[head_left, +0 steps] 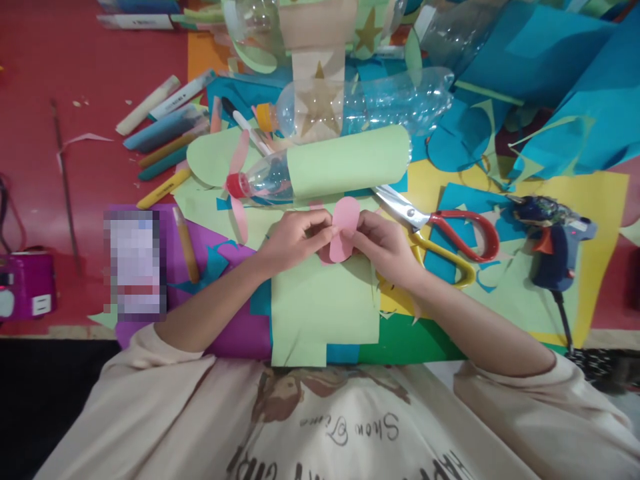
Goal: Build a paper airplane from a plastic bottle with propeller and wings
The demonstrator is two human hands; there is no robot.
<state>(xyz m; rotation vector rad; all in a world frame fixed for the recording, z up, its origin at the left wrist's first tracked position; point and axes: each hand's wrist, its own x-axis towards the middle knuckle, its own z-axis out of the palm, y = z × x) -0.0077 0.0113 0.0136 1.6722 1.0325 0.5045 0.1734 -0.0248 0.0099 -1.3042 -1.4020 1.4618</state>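
Between both hands is a pink paper cutout [346,217] with rounded ends, held above a light green paper sheet [325,307]. My left hand [300,239] pinches its left side with thumb and forefinger. From the right, my right hand [385,243] grips it, the thumb lying on its front. Some of the pink paper is hidden behind the fingers. Just beyond lies a plastic bottle wrapped in green paper [350,163], its red cap [237,185] to the left with pink paper blades [240,220] at the cap. Red-and-yellow-handled scissors [430,223] lie beside my right hand.
A glue gun [557,247] rests at the right with its cord running down. Markers [165,137] are spread at the upper left, near a phone [136,263]. Another clear bottle [375,103] has an orange cap. Blue paper [545,53] and scraps cover the far right.
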